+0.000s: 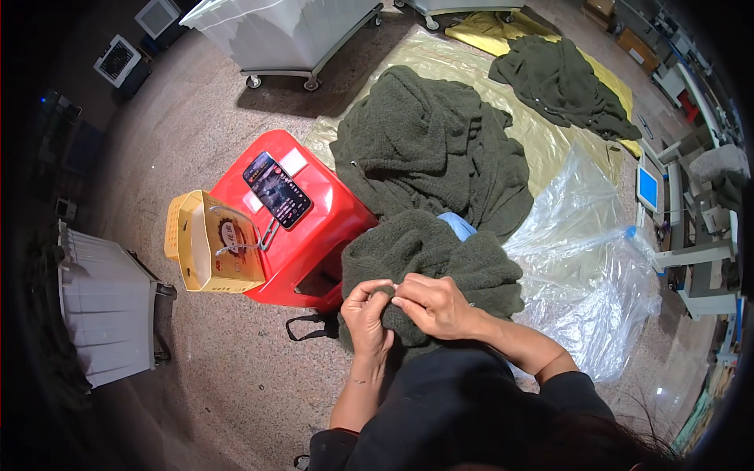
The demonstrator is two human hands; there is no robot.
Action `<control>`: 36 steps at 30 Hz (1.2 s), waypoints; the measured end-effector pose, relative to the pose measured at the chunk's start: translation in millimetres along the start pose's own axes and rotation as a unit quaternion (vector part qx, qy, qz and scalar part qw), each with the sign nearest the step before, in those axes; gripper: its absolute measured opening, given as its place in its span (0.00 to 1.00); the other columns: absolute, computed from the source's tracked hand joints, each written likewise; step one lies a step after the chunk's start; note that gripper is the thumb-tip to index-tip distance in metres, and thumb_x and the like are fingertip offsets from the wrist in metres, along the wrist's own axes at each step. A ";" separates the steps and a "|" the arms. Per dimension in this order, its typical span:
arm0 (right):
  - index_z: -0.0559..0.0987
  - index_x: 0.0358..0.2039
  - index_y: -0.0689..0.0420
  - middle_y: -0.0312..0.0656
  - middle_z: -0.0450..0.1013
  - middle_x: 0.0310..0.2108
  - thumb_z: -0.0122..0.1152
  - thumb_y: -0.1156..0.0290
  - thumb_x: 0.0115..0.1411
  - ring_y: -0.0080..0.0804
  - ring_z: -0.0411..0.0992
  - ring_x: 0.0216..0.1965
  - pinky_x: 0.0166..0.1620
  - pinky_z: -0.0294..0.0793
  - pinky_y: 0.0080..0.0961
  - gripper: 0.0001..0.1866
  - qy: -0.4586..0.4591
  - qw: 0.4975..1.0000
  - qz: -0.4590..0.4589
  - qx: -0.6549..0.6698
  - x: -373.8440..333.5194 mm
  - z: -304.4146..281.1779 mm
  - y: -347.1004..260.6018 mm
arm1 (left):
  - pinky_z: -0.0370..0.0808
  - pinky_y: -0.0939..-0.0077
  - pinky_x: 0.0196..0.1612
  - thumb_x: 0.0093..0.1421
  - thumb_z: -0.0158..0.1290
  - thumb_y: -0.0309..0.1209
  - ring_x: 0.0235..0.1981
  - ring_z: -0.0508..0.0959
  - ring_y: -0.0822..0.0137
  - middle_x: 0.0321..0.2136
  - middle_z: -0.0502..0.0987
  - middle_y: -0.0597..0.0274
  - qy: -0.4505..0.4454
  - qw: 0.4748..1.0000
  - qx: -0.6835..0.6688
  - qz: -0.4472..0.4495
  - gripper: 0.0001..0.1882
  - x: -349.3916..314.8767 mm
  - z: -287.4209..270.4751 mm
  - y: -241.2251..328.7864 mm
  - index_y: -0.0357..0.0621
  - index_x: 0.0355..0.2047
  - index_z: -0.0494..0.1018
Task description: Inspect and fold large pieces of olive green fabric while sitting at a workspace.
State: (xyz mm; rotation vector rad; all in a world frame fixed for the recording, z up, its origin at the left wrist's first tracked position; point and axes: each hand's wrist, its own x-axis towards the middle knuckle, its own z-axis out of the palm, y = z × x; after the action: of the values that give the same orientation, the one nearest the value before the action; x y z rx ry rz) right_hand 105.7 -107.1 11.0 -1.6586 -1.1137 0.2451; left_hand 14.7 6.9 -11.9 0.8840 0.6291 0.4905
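A dark green knit garment [440, 255] lies bunched over my lap. My left hand [367, 320] is closed, pinching a small fold of its fabric between thumb and fingers. Right beside it, my right hand [440, 308] has thumb and forefinger pressed together at the same fold. Whatever is between those right fingertips is too small to make out. A light blue piece [457, 227] shows at the garment's far edge. Beyond it, touching, rises a large heap of the same dark green knitwear [424, 133].
Left of my lap stands a red plastic stool [330, 200] bearing a phone [277, 191] and a yellow box [200, 243] with scissors-like metal handles. Clear plastic sheeting [581, 259] spreads at the right. Wheeled bins [290, 39] stand far off; another bin [110, 302] is at left.
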 end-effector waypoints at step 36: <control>0.78 0.32 0.65 0.43 0.73 0.29 0.65 0.83 0.47 0.35 0.73 0.25 0.27 0.71 0.27 0.10 0.118 0.970 -0.192 -0.091 -20.9 -25.5 -23.6 | 0.69 0.87 0.35 0.54 0.59 0.17 0.31 0.73 0.80 0.30 0.76 0.67 -0.119 0.990 0.067 -0.024 0.07 -30.3 12.4 29.8 0.32 0.35 0.76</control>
State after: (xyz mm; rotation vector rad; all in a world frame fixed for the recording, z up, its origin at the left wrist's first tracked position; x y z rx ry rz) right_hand 98.1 -139.8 33.7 -1.5427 -1.2724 -0.3034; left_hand -2.6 -2.7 27.8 1.0339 0.4669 0.2954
